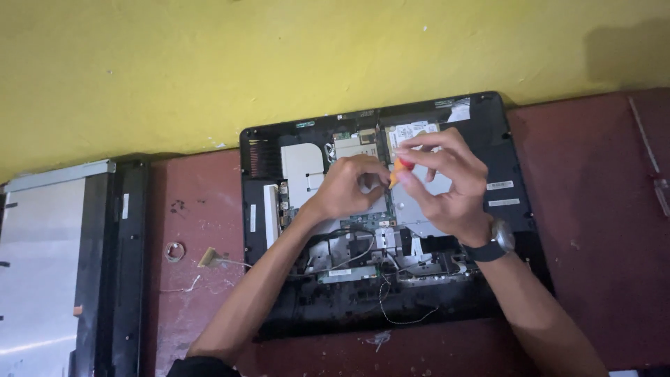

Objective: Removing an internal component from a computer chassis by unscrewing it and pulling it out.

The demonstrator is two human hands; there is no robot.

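Right hand (447, 183) grips orange screwdriver (396, 172), left hand (347, 187) beside.

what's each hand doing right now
Left hand: curled shut on the opened computer, hold unclear.
Right hand: closed on orange screwdriver handle.

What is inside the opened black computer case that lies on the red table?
Inside the black case show a silver metal shield, green circuit boards, a drive and loose wires. The left hand and right hand, holding an orange-handled tool, cover the middle.

Loose cables (363, 255) crowd the chassis (502, 139); tabletop (600, 209) offers passage.
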